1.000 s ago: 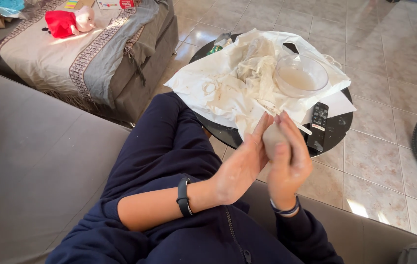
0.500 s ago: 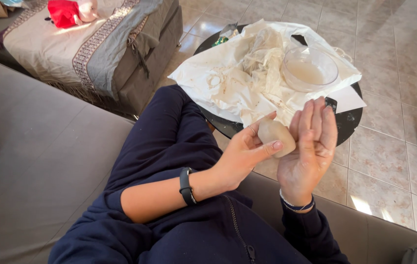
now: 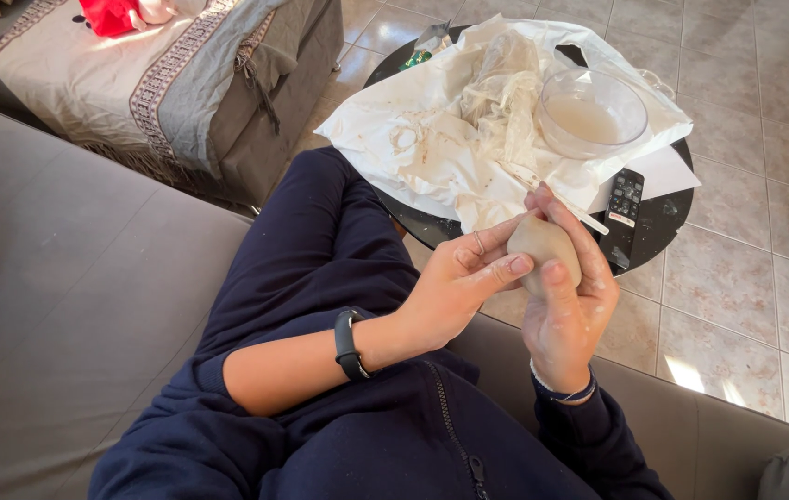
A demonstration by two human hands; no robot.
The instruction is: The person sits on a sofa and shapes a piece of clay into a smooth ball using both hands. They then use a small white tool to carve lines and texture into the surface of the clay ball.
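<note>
A beige, egg-shaped lump of clay-like material [image 3: 539, 246] sits between both hands above my lap. My right hand [image 3: 565, 315] cups it from the right, thumb and fingers wrapped around it. My left hand [image 3: 455, 287], with a black band on its wrist, presses its fingertips against the lump's left side. Both hands look smeared with pale residue.
A round black table [image 3: 656, 222] stands just beyond my hands, holding a stained white plastic sheet [image 3: 432, 139], a clear bowl of cloudy water [image 3: 592, 111], a thin white stick [image 3: 583, 218] and a black remote [image 3: 624, 199]. Grey sofa [image 3: 70, 306] left; draped ottoman [image 3: 135, 83]; tiled floor.
My right hand, spread flat half a second ago, has closed around the lump again. My left hand stays on the lump. The view shifted slightly.
</note>
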